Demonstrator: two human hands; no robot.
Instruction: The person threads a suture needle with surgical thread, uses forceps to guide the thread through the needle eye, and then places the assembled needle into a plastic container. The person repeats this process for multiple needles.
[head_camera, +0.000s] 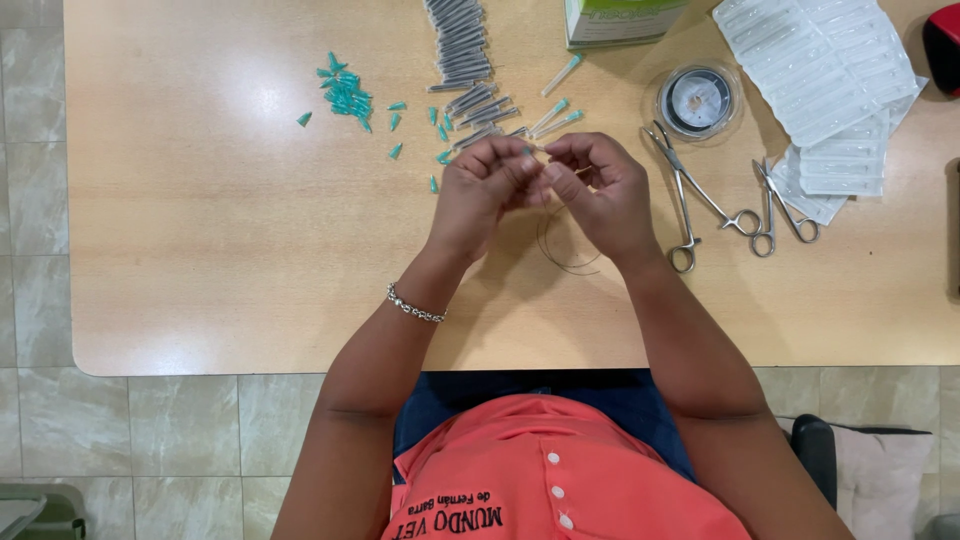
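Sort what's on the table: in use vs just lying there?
In use: left hand and right hand pinch a small needle piece; thin wire loop.

Idle: teal caps, grey sleeves, forceps, scissors, spool, blister packs.

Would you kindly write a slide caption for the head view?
Both hands, left and right, pinch a small needle over a wooden table, beside teal caps and forceps.

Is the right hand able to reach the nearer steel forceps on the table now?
Probably yes. The forceps lie on bare table just beside the right hand, with nothing between them. But its fingers pinch a small piece together with the left hand.
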